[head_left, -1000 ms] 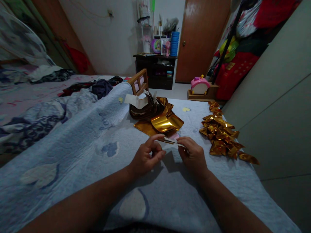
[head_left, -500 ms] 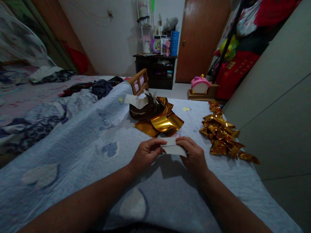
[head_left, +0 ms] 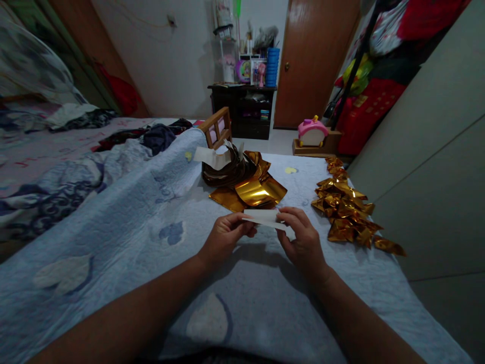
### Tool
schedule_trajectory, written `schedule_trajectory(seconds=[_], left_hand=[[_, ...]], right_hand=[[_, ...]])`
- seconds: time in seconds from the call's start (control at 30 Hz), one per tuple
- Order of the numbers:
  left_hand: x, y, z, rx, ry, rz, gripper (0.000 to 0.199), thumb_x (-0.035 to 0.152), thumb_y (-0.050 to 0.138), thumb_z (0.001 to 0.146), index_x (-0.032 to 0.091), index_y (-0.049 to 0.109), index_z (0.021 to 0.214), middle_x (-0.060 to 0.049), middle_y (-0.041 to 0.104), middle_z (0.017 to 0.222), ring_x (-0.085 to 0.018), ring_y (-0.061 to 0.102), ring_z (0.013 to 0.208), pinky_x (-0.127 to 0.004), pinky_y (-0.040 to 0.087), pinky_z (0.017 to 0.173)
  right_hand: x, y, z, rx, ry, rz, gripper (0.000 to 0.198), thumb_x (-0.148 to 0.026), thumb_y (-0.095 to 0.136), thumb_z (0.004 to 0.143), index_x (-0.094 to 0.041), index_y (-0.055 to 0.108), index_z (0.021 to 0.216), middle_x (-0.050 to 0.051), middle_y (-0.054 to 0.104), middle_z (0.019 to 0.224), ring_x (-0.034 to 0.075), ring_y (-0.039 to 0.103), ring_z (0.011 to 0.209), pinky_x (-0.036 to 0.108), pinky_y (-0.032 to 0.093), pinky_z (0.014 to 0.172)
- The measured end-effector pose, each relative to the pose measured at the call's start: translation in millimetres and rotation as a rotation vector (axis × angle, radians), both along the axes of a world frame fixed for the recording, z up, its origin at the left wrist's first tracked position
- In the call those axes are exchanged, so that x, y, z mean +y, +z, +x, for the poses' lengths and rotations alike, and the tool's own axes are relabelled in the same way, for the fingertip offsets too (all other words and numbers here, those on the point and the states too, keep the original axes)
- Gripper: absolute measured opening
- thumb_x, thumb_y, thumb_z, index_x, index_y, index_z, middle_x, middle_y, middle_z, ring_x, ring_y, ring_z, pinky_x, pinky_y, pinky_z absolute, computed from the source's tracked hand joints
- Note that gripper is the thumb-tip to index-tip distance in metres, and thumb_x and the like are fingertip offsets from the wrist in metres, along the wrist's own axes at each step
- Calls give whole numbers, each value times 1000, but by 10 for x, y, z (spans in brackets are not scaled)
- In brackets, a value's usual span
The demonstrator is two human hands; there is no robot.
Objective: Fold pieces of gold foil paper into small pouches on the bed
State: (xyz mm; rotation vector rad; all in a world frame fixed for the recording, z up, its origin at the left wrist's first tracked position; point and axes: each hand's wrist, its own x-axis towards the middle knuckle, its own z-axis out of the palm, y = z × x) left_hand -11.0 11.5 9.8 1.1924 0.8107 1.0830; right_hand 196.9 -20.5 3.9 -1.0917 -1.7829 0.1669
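Note:
Between my hands, above the bed, is a sheet of paper (head_left: 265,217) with its white side up and a fold along its length. My left hand (head_left: 227,232) pinches its left end between thumb and fingers. At the right end, my right hand (head_left: 301,235) holds the sheet with thumb and fingers curled round its edge. Just beyond lie loose gold foil sheets (head_left: 261,192), beside a bent stack of foil paper (head_left: 227,169) showing some white backs. Off to the right is a heap of folded gold foil pieces (head_left: 344,207).
A pale blue quilt (head_left: 144,273) with heart patterns covers the bed. Rumpled bedding (head_left: 76,177) lies to the left. A grey cabinet (head_left: 432,167) borders the right side. Beyond the bed stand a dark shelf (head_left: 242,114) and a pink toy (head_left: 312,132).
The sheet has tilted and risen slightly away from me, so its fold now shows nearly edge-on. My right-hand fingers have shifted on its right end. The foil piles have not moved.

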Motion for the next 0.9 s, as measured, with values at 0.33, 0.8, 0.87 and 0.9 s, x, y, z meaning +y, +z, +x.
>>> schedule_trajectory(seconds=[0.33, 0.8, 0.87, 0.9], left_hand=[[42, -45, -33, -17, 18, 21, 34, 46, 86, 75, 15, 76, 87, -2, 71, 69, -14, 63, 66, -24, 51, 67], [9, -10, -48, 26, -126, 7, 42, 35, 94, 63, 16, 75, 96, -5, 75, 85, -17, 68, 76, -26, 53, 73], [9, -15, -56, -23, -137, -17, 47, 50, 88, 69, 15, 77, 99, -7, 76, 85, -19, 69, 77, -29, 54, 76], [11, -17, -55, -55, -135, -36, 51, 59, 81, 74, 14, 78, 99, -9, 76, 85, -20, 70, 78, -30, 55, 77]], right_hand=[[-30, -54, -20, 374, 268, -417, 36, -17, 61, 86, -25, 59, 121, 0, 65, 87, 14, 65, 71, 26, 52, 63], [-5, 35, -22, 547, 274, -447, 17, -9, 63, 76, -22, 73, 81, 1, 62, 82, 15, 61, 72, 27, 51, 62], [-6, 30, -22, 555, 269, -453, 14, -11, 64, 78, -21, 73, 81, 1, 63, 82, 15, 62, 70, 27, 51, 62], [-6, 27, -22, 557, 266, -458, 12, -13, 64, 79, -21, 73, 81, 1, 63, 82, 15, 62, 69, 27, 52, 62]])
